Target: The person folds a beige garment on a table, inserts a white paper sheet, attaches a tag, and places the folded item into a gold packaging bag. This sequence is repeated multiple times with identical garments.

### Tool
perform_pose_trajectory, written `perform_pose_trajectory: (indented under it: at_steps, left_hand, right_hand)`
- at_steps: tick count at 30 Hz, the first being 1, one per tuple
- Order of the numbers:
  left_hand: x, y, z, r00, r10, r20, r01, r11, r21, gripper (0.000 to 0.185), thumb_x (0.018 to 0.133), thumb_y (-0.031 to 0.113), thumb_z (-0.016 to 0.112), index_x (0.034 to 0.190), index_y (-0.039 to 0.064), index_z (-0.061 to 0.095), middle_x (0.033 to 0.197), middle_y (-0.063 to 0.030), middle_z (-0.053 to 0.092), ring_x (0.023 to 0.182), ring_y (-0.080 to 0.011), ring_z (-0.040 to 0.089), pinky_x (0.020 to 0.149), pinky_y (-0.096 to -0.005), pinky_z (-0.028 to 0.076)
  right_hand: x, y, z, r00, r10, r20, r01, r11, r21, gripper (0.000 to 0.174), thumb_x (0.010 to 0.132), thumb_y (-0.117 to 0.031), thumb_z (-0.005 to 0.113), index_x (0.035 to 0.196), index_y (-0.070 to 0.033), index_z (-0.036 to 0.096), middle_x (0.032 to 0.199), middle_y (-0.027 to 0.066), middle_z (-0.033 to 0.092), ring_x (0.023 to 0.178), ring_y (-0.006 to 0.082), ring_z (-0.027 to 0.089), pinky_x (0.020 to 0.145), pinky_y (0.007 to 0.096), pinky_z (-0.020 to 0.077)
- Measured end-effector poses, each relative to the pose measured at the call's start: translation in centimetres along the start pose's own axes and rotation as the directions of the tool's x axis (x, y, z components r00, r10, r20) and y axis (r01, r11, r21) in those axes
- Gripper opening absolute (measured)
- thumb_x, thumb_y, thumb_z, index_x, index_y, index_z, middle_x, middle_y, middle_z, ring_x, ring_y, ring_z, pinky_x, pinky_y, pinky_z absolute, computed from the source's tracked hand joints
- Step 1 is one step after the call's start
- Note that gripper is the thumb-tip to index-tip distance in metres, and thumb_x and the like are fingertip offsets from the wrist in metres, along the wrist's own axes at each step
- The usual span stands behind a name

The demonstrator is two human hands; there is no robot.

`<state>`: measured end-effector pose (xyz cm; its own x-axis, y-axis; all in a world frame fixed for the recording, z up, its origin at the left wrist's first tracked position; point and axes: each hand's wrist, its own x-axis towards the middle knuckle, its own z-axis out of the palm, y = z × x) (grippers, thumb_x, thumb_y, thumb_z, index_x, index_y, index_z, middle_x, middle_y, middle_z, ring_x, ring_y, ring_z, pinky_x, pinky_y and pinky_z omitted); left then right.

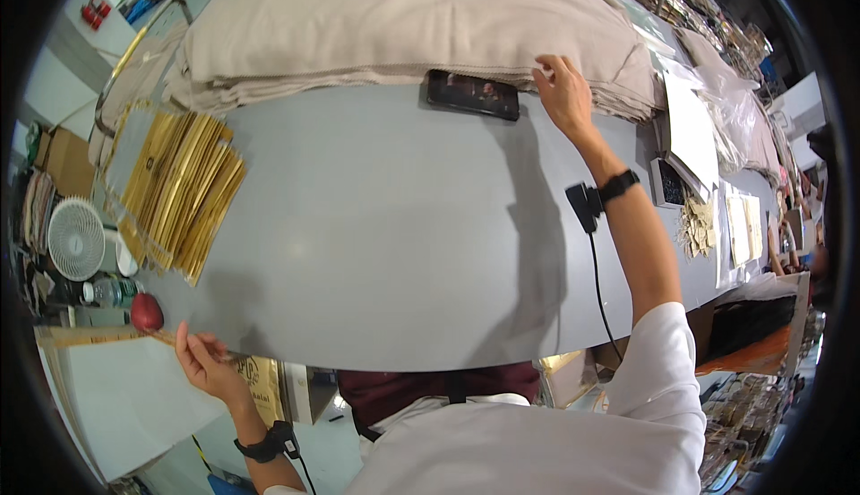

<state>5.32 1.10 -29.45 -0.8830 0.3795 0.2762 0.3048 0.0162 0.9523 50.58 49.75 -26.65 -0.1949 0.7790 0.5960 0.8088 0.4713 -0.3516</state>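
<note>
My right hand (563, 92) hovers with bent fingers at the front edge of a broad stack of folded beige fabric (403, 18). It holds nothing that I can see; whether it touches the cloth is unclear. Just left of it, a black smartphone (473, 95) leans against the stack with its screen lit. My left hand (205, 362) is over the near left edge of the grey table (376, 226), fingers apart and nothing in them. Close by lies a dark red rounded object (146, 312). Each wrist wears a black strapped device with a cable.
At left are a fanned pile of gold packaging bags (181, 186), a white fan (77, 239) and a plastic bottle (111, 291). White boards (689, 132), clear plastic film (732, 119) and small beige tags (699, 226) lie at right. A curved metal rail (124, 58) rises at the far left.
</note>
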Motion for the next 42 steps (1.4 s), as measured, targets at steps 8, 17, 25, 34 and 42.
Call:
perform_pose_trajectory:
  at_steps: [8,17,25,34,42]
  left_hand:
    - [2.3,5.5,17.5,0.804,0.119,0.583,-0.090,0.993,-0.080,0.029,0.109,0.015,0.051,0.133,0.002,0.061,0.079,-0.0023,0.065,0.066,-0.0088,0.058,0.062,-0.0221,0.045]
    - [-1.9,10.1,36.5,0.399,0.336,0.854,-0.337,0.919,-0.204,0.020,0.102,0.011,0.062,0.119,0.005,0.072,0.085,-0.0083,0.070,0.074,-0.0143,0.066,0.064,-0.0300,0.051]
    - [1.6,8.5,53.5,0.494,0.653,0.574,-0.809,0.587,0.030,0.022,0.093,0.021,0.074,0.110,0.007,0.076,0.104,-0.0148,0.075,0.084,-0.0284,0.070,0.076,-0.0405,0.053]
    - [4.3,10.0,54.4,0.668,0.349,0.657,-0.508,0.859,0.061,0.028,0.091,0.032,0.077,0.097,0.004,0.079,0.082,-0.0133,0.076,0.080,-0.0325,0.071,0.076,-0.0408,0.053]
    - [1.7,11.5,52.5,0.533,-0.009,0.846,0.167,0.981,-0.095,0.043,0.098,0.042,0.072,0.112,0.002,0.068,0.112,-0.0129,0.071,0.097,-0.0234,0.068,0.073,-0.0343,0.053]
  right_hand:
    - [3.1,4.3,2.0,0.992,0.015,0.124,-0.028,0.994,0.102,0.013,0.088,-0.021,0.075,0.093,-0.008,0.075,0.103,0.0077,0.069,0.101,0.0304,0.065,0.085,0.0416,0.0522]
    - [3.8,2.8,-1.0,0.997,-0.019,-0.073,0.022,0.999,0.041,0.019,0.099,-0.025,0.066,0.096,-0.008,0.074,0.088,0.0094,0.072,0.081,0.0318,0.069,0.073,0.0430,0.0535]
    - [4.8,2.1,-0.2,0.992,0.101,-0.075,-0.078,0.961,0.265,0.018,0.108,-0.024,0.054,0.113,-0.008,0.062,0.083,0.0161,0.075,0.073,0.0379,0.073,0.063,0.0466,0.0552]
    - [3.7,1.8,2.1,0.995,-0.035,0.096,0.010,0.967,0.253,0.047,0.099,-0.038,0.064,0.138,-0.013,0.059,0.088,0.0180,0.076,0.089,0.0396,0.072,0.081,0.0480,0.0553]
    - [6.3,1.5,3.2,0.948,-0.153,-0.279,0.211,0.959,0.190,0.045,0.086,0.002,0.061,0.128,-0.014,0.069,0.085,0.0154,0.074,0.076,0.0341,0.071,0.069,0.0409,0.0573]
